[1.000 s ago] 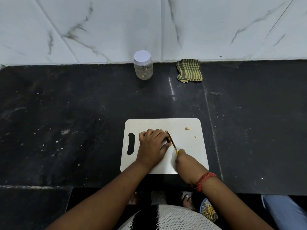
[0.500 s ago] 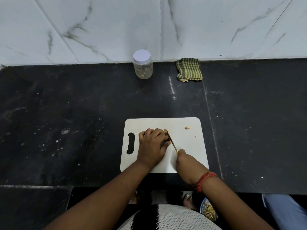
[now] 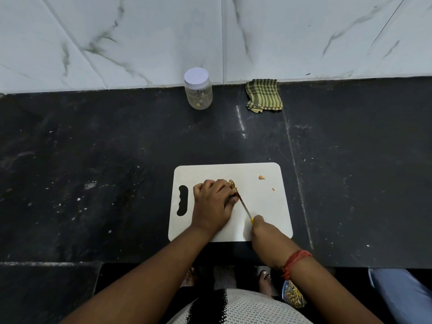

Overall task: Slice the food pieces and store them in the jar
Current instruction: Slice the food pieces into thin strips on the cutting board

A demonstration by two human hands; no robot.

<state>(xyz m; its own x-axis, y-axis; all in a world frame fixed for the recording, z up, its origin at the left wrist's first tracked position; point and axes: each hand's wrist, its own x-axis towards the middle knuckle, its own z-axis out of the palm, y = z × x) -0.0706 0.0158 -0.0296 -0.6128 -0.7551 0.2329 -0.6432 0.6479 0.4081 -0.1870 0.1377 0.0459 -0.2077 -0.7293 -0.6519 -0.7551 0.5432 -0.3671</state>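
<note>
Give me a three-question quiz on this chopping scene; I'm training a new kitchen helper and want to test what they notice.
1. True or false: the jar by the wall has its lid on.
2. Which hand holds the knife? A) left hand B) right hand C) both
3. Fill in: the left hand holds the food piece down on the white ____.

Key:
1. True; its white lid is on.
2. B; the right hand grips the handle while the blade meets the food.
3. Cutting board; two small scraps lie near its far right corner.
</note>
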